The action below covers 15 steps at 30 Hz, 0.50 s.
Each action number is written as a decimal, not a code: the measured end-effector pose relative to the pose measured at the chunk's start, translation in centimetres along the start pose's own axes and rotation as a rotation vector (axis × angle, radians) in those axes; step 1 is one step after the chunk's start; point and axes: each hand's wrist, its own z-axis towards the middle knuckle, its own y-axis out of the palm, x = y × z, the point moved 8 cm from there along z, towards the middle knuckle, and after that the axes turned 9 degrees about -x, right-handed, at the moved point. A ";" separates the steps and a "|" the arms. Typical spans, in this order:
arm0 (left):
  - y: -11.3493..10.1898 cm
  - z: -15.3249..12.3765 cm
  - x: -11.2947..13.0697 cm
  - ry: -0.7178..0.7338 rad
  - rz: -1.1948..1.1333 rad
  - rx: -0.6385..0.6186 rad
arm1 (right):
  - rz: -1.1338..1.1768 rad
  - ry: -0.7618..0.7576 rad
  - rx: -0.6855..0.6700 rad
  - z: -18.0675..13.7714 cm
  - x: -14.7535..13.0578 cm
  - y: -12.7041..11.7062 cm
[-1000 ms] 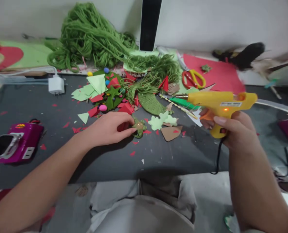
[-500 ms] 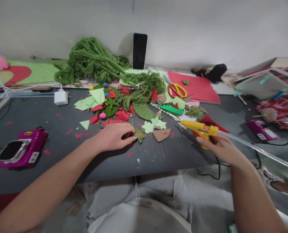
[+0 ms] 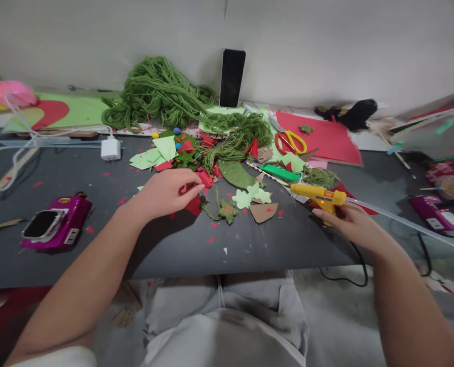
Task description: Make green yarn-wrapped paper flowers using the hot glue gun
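Note:
My right hand [image 3: 351, 219] is wrapped round the handle of a yellow hot glue gun [image 3: 318, 195], nozzle pointing left. A small orange light glows on it, and a long clear glue stick [image 3: 398, 221] runs out of its back. My left hand [image 3: 169, 191] hovers left of a small green yarn-wrapped star [image 3: 227, 211], thumb and forefinger brought together. What sits between those fingertips, if anything, is too small to make out. A loose yarn tail curls from the star toward them. Pale green paper flowers [image 3: 243, 199] and a brown cardboard piece [image 3: 264, 213] lie right of the star.
Green yarn [image 3: 161, 97] is heaped at the back beside an upright phone [image 3: 232, 79]. Scissors [image 3: 296, 142] lie by red paper [image 3: 326, 137]. A green cutter [image 3: 280, 172], a white charger [image 3: 110, 149], a purple device [image 3: 58, 221] and paper scraps are spread over the grey table [image 3: 196, 255].
My left hand has let go of the star and drawn up and left, uncovering the star and its yarn tail. My right hand still holds the glue gun. The view has shifted slightly.

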 end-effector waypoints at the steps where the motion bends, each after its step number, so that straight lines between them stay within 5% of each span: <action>1: -0.4 -0.1 -0.5 -0.027 0.015 0.012 | 0.001 0.046 0.024 -0.1 0.2 -0.1; 8: -0.3 -0.2 -2.2 -0.106 0.046 -0.033 | 0.088 0.146 0.120 -1.8 1.5 0.6; 15: 2.6 0.0 0.3 0.035 -0.046 -0.252 | 0.064 0.153 0.102 -2.0 1.1 0.0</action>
